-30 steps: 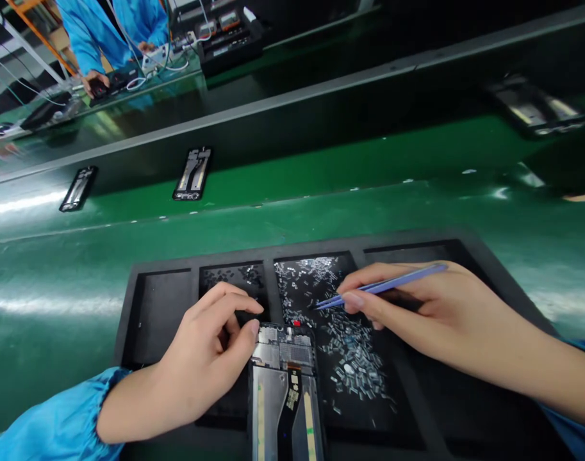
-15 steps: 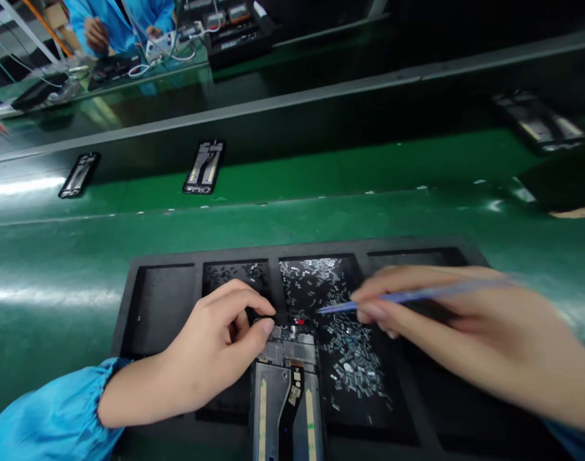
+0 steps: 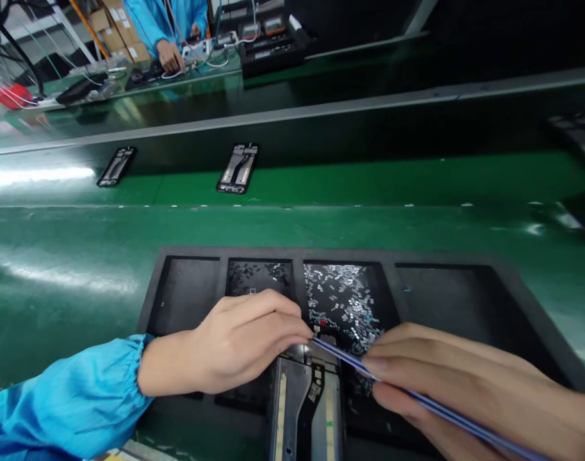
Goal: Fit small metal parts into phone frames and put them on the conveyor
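Lower centre: left hand (image 3: 244, 339) pinches phone frame (image 3: 304, 410) top over tray (image 3: 465, 256); right hand (image 3: 460, 384) grips tweezers (image 3: 369, 368), tips at frame. Risk: slip scatters parts (image 3: 343, 298), scratches board.

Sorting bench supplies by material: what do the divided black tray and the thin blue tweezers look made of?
Divided black tray: seemingly matte foam or soft plastic, with thick dull walls. Thin blue tweezers, held in the right hand: probably glossy coated metal or plastic; unclear which.

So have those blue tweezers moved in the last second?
Yes. The tweezers in the right hand came down off the compartment of small metal parts; their tips now sit at the top of the phone frame, by the left hand.
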Action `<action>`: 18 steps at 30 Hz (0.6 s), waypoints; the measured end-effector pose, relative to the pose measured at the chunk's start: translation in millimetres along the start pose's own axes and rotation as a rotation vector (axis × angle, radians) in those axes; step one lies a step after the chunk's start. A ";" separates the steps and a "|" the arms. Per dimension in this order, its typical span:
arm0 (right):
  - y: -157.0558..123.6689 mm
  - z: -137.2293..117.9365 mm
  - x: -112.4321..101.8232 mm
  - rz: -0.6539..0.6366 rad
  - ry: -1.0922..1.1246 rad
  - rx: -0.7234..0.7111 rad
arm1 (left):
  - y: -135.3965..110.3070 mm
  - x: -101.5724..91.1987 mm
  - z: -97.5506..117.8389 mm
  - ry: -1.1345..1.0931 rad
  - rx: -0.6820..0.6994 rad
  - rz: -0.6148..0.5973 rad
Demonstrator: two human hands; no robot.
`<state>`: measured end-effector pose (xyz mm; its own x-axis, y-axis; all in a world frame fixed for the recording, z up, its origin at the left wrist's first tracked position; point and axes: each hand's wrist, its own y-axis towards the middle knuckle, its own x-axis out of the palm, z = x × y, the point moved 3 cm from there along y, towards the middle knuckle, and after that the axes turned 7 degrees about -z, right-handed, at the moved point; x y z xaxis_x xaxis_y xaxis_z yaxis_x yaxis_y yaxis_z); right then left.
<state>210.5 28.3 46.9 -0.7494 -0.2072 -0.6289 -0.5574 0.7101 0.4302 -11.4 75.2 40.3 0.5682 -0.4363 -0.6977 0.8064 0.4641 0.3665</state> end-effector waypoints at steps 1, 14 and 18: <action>3.8 -0.3 -2.0 0.028 0.035 0.034 | -1.0 -0.3 0.3 0.051 0.037 -0.007; -2.6 -5.2 6.9 -0.031 -0.271 0.023 | -0.7 -3.4 -11.7 -0.208 -0.371 0.088; -11.7 -18.3 31.1 -0.083 -0.557 -0.236 | -4.7 9.4 -21.1 -0.493 -0.810 -0.092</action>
<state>187.2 1.2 34.2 -0.4364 0.1727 -0.8830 -0.7175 0.5254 0.4574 -13.3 85.1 19.1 0.6627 -0.6876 -0.2967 0.5976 0.7244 -0.3437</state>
